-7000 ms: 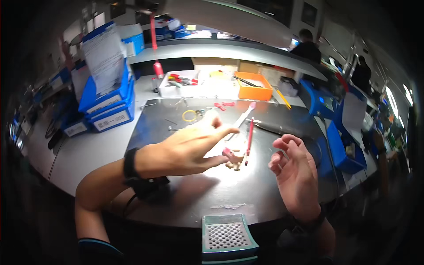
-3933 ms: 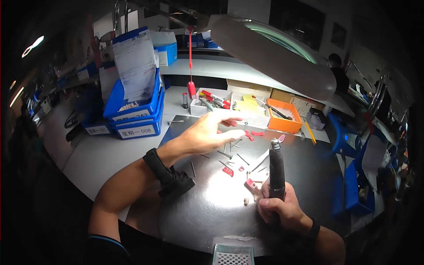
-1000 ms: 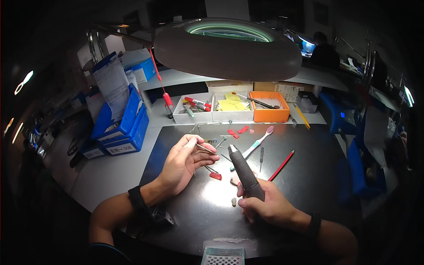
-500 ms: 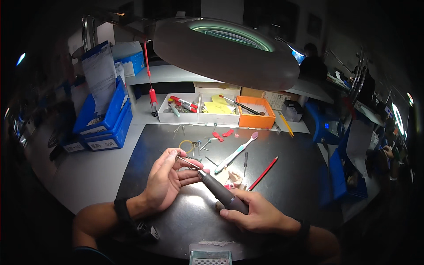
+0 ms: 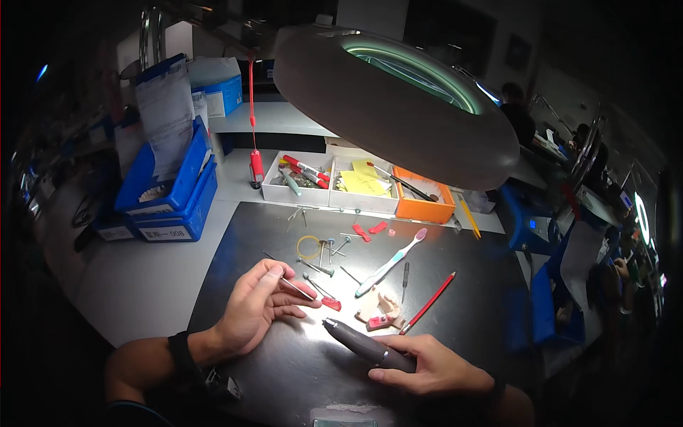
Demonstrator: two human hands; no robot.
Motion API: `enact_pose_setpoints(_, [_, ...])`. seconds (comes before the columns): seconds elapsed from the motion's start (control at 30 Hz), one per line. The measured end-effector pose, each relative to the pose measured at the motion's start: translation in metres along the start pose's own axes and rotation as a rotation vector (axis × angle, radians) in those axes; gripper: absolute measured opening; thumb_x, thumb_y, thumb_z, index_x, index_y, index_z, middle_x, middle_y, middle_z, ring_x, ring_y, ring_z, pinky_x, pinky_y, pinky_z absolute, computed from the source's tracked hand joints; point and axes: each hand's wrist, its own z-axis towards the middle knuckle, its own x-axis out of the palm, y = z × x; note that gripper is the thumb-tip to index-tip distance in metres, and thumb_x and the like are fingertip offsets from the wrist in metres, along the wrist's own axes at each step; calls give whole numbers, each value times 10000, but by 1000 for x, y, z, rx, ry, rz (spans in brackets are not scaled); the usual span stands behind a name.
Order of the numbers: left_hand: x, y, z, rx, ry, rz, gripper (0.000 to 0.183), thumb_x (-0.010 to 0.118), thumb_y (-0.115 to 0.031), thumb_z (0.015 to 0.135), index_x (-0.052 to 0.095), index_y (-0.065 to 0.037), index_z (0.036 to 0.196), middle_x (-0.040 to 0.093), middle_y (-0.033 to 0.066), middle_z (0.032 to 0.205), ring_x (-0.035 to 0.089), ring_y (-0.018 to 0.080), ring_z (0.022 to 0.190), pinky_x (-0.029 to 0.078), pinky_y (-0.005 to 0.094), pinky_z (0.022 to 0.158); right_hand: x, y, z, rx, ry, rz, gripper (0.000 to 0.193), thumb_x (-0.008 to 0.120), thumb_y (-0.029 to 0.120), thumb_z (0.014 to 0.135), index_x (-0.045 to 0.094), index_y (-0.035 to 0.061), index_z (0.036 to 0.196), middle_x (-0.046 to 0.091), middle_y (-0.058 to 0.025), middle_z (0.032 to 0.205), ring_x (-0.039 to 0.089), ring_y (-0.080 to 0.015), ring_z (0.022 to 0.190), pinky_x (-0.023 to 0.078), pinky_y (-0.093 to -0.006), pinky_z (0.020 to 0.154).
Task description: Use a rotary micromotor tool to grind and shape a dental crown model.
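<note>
Between the thumb and fingers of my left hand (image 5: 249, 309) is a thin metal bur (image 5: 297, 289), its far end near the fingertips. My right hand (image 5: 437, 366) is wrapped round a dark rotary handpiece (image 5: 361, 344), whose metal nose points up and left towards my left hand. A gap separates the bur from the nose. Beyond the handpiece sit a beige dental model (image 5: 388, 302) and a piece with a red part (image 5: 380, 323). A crumpled red scrap (image 5: 331, 304) lies by my left fingertips.
Several loose burs (image 5: 327, 249), a toothbrush (image 5: 391, 263), a small screwdriver (image 5: 405, 281) and a red pencil (image 5: 429, 302) lie on the dark mat (image 5: 469, 270). White and orange trays (image 5: 427, 210) stand behind. A large ring lamp (image 5: 398, 107) hangs overhead. Blue bins (image 5: 167, 228) are at the left.
The bur and the handpiece nose, together before, are now apart. My right hand has drawn the handpiece down and right. My left hand still holds the bur. The whole view has shifted slightly.
</note>
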Motion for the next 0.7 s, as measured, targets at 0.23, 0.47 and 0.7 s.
enact_pose_setpoints(0.23, [-8, -1, -1, 402, -32, 386, 517, 566, 2, 918, 382, -49, 1399, 470, 144, 1393, 471, 198, 1271, 449, 343, 971, -50, -20, -16, 112, -501, 115, 260, 654, 122, 924, 608, -7, 1145, 590, -3, 816, 548, -46, 775, 448, -234, 699])
enact_pose_setpoints(0.47, [-26, 4, 12, 266, -168, 243, 447, 548, 4, 914, 411, -40, 1337, 534, 72, 1157, 533, 133, 1062, 448, 271, 876, -105, -93, -38, 144, -849, -548, 367, 655, 104, 864, 595, -84, 1173, 572, -136, 918, 591, -246, 850, 463, -333, 785])
enact_pose_setpoints(0.7, [-26, 10, 15, 134, -217, 93, 425, 549, 25, 893, 426, -48, 1294, 516, 46, 1057, 529, 108, 948, 431, 240, 800, -130, -82, -28, -23, -856, -906, 404, 666, 109, 863, 602, -2, 1246, 555, -115, 1079, 580, -231, 909, 467, -332, 822])
